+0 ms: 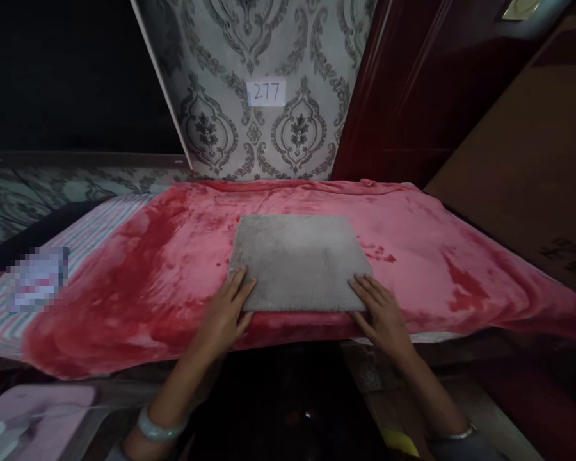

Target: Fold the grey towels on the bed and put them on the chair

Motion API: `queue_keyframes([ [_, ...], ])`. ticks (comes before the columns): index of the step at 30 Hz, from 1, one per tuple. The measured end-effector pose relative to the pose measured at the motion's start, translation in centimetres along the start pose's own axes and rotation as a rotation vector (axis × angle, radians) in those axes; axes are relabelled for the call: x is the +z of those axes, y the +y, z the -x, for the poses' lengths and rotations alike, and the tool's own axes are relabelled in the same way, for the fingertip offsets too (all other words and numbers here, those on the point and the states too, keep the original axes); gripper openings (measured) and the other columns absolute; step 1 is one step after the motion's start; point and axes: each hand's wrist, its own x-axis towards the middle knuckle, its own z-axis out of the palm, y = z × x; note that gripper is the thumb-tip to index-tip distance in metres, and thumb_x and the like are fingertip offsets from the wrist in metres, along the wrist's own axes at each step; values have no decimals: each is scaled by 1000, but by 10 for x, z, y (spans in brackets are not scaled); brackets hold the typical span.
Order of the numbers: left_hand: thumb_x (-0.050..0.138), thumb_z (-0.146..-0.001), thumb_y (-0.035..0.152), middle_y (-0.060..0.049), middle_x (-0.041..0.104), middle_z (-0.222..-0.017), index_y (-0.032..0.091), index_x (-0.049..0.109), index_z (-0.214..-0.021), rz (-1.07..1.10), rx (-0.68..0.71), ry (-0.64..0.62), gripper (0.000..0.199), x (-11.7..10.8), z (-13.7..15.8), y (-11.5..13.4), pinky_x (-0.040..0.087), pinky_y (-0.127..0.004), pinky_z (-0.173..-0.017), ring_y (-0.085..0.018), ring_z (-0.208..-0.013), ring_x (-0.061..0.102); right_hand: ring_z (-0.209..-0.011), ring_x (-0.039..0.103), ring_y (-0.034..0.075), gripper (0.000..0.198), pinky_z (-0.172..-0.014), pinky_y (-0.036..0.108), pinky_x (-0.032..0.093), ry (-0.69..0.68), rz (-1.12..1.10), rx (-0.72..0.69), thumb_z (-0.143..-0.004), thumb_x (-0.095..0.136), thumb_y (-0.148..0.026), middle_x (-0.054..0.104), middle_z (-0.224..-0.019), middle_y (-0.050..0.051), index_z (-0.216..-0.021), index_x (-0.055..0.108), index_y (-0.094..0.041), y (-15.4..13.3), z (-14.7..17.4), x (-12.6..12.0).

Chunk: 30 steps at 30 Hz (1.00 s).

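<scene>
A grey plush mat (300, 262) lies flat on a red and pink fleece blanket (173, 256) spread over a table. At the mat's near left corner rests my left hand (225, 312), its fingers stretched out over the edge and the thumb lower, by the front edge. My right hand (381, 314) lies at the near right corner in much the same way, fingertips on the mat's side edge. Both hands touch the mat from above, and neither appears to grip it. A pale bangle is on the left wrist.
A striped cloth (110, 224) shows from under the blanket at left, with a blurred item (38, 282) on it. A dark television screen (77, 77) stands behind. A large cardboard box (532, 160) leans at right. A pink stool-like object (38, 416) sits low at left.
</scene>
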Motion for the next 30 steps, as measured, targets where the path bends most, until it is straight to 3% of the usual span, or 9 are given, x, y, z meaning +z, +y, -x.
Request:
queue_keyframes([
  [5, 59, -79, 14, -15, 27, -165, 19, 38, -153, 21, 47, -69, 78, -17, -7, -27, 35, -51, -120, -30, -150, 30, -136, 47, 28, 68, -115, 51, 37, 138, -57, 53, -82, 49, -22, 54, -146, 9, -150, 45, -25, 27, -2, 2],
  [10, 66, -81, 24, -13, 42, -158, 22, 46, -149, 22, 161, -131, 71, -28, -18, -53, 35, -52, -119, -30, -147, 38, -132, 51, 29, 79, -108, 48, 44, 143, -66, 140, -77, 47, -21, 53, -147, 10, -156, 36, -22, 50, -9, 6],
  [14, 63, -86, 24, -11, 48, -154, 27, 48, -148, 20, 146, -91, 64, -26, -26, -67, 40, -52, -116, -29, -144, 43, -138, 46, 29, 75, -111, 50, 41, 87, -121, 85, -76, 47, -21, 48, -153, 7, -151, 46, -26, 61, -14, 6],
  [18, 53, -90, 15, -12, 47, -154, 24, 50, -147, -10, 139, -64, 59, -21, -46, -78, 39, -52, -117, -28, -146, 39, -134, 51, 31, 58, -111, 54, 38, 65, -139, 40, -82, 49, -28, 55, -148, 8, -139, 61, -28, 74, -23, 6],
  [24, 52, -92, 19, -12, 46, -156, 25, 48, -148, 1, 224, -143, 57, -24, -75, -79, 35, -52, -118, -28, -148, 34, -143, 41, 33, 59, -115, 60, 32, -18, -63, -26, -89, 46, -36, 42, -157, 11, -147, 52, -25, 88, -43, 4],
  [30, 54, -88, 16, -11, 39, -160, 29, 41, -152, -20, 316, -224, 67, -32, -75, -83, 34, -49, -119, -27, -147, 37, -141, 44, 29, 55, -114, 56, 36, -134, 39, -53, -96, 35, -25, 44, -157, 8, -147, 52, -31, 91, -52, -1],
])
